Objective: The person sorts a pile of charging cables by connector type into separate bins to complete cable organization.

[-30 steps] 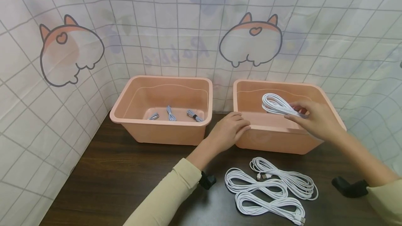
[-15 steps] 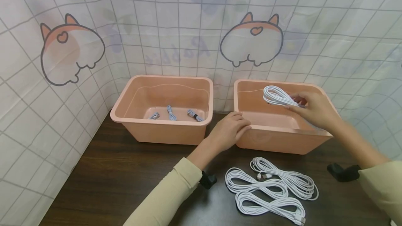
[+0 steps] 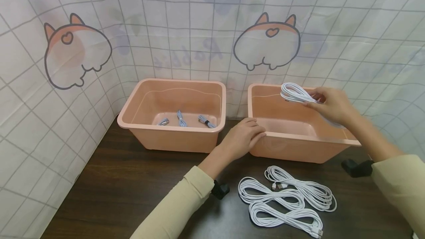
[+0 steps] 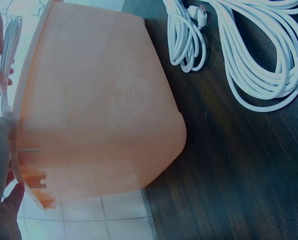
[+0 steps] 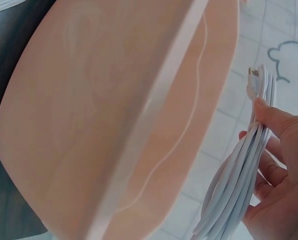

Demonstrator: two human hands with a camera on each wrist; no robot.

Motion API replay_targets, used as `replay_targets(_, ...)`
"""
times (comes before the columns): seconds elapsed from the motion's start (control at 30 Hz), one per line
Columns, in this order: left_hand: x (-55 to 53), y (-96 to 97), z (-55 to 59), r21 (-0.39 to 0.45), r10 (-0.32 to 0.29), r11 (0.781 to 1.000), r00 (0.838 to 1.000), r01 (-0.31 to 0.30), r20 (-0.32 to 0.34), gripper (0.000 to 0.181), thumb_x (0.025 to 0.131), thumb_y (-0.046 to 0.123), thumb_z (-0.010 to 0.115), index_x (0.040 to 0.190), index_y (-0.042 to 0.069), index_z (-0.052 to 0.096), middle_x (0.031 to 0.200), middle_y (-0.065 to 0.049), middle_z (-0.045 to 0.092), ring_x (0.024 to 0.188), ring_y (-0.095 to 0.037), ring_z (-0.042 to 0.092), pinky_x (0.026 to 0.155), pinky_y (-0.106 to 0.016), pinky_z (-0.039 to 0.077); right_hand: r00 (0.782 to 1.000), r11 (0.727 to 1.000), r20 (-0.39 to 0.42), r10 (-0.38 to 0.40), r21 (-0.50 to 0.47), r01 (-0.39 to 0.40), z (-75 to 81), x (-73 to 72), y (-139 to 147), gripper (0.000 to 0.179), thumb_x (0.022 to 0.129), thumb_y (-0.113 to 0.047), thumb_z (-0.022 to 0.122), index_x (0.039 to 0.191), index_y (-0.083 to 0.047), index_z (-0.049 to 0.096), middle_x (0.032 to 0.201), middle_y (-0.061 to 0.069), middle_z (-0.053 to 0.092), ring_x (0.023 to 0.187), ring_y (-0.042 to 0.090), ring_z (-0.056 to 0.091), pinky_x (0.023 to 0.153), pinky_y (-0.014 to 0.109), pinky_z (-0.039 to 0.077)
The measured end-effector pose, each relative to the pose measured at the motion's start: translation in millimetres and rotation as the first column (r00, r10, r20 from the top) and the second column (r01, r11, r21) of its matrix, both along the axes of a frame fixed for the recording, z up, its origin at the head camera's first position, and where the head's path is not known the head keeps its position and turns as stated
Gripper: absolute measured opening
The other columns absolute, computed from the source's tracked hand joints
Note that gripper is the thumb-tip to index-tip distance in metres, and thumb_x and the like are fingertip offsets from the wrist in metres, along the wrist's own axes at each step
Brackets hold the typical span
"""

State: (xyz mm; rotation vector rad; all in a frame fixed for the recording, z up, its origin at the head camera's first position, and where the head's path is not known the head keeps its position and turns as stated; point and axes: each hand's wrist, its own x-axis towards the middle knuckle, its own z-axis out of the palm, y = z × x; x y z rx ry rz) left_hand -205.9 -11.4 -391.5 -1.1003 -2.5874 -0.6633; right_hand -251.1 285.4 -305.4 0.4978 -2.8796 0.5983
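Above the right-hand peach plastic bin (image 3: 292,146), my right hand (image 3: 332,104) holds a coiled white USB cable (image 3: 293,92), pinched near one end between thumb and fingers. The right wrist view shows the cable (image 5: 239,175) with a metal-tipped plug by the thumb. My left hand (image 3: 244,135) grips that bin's rim at its front left corner; the fingers lap over the edge, and part of this hand (image 4: 1,165) shows in the left wrist view. Several coiled white cables (image 3: 282,198) lie on the dark wooden table in front of the bin, a plug visible on one.
A second peach bin (image 3: 179,139) stands to the left, with a small gap between the two. Inside it lie 3 small bundled grey-blue cables (image 3: 181,118). Behind and beside the table (image 3: 132,180) hangs a white checked curtain (image 3: 186,28) with cartoon prints.
My right hand has lifted the coiled cable up and slightly back, from low in the right bin's opening to about its back rim's height in view. My left hand keeps its place.
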Motion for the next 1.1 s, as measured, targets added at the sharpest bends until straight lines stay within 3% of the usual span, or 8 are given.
replay_targets(0.33,-1.3,0.1,0.8,0.002,0.005,1.0,1.0,-0.005,0.017,0.026,0.109,0.025,0.061,0.12,0.01,0.078,0.121,-0.004,0.077,0.138,-0.025,0.058,0.122,-0.029,0.04,0.998,0.999,0.043,-0.038,0.005,0.038,4.0,-12.7,2,0.041,0.097,-0.019,0.077,0.123,0.012,0.068,0.111,0.034,0.07,0.09,0.041,0.065,0.071,0.039,0.046)
replay_targets(0.5,-2.4,1.1,0.9,-0.003,0.008,1.0,1.0,-0.008,0.016,0.026,0.109,0.025,0.061,0.12,0.01,0.079,0.121,-0.004,0.077,0.138,-0.025,0.058,0.122,-0.029,0.039,0.998,0.998,0.051,-0.041,-0.046,0.044,4.7,-11.0,3,0.043,0.101,-0.019,0.073,0.132,0.01,0.064,0.116,0.034,0.07,0.1,0.05,0.068,0.075,0.041,0.056)
replay_targets(0.7,-4.4,2.1,-0.4,-0.012,0.015,1.0,1.0,-0.014,0.013,0.026,0.109,0.026,0.061,0.12,0.011,0.079,0.123,-0.004,0.077,0.137,-0.024,0.058,0.122,-0.029,0.04,0.997,0.991,0.042,-0.058,-0.12,0.062,6.3,-1.5,6,0.048,0.106,-0.023,0.066,0.142,0.006,0.058,0.122,0.036,0.068,0.11,0.057,0.066,0.065,0.022,0.054)
replay_targets(1.0,-3.7,2.9,-0.5,0.0,0.016,1.0,1.0,-0.016,0.01,0.025,0.108,0.026,0.062,0.119,0.011,0.08,0.12,-0.003,0.077,0.137,-0.024,0.058,0.122,-0.029,0.04,0.999,0.985,0.003,-0.045,-0.167,0.045,0.3,24.7,10,0.043,0.105,-0.018,0.068,0.139,0.007,0.061,0.118,0.035,0.069,0.105,0.054,0.067,0.064,0.006,0.044)
replay_targets(1.1,-3.7,3.4,-1.1,0.003,0.014,1.0,1.0,-0.014,0.013,0.025,0.108,0.026,0.063,0.119,0.01,0.08,0.12,-0.004,0.077,0.137,-0.024,0.058,0.122,-0.03,0.04,0.998,0.984,-0.022,-0.057,-0.171,0.052,-3.2,35.3,8,0.04,0.104,-0.018,0.069,0.137,0.004,0.064,0.115,0.032,0.071,0.101,0.05,0.068,0.063,0.008,0.045)
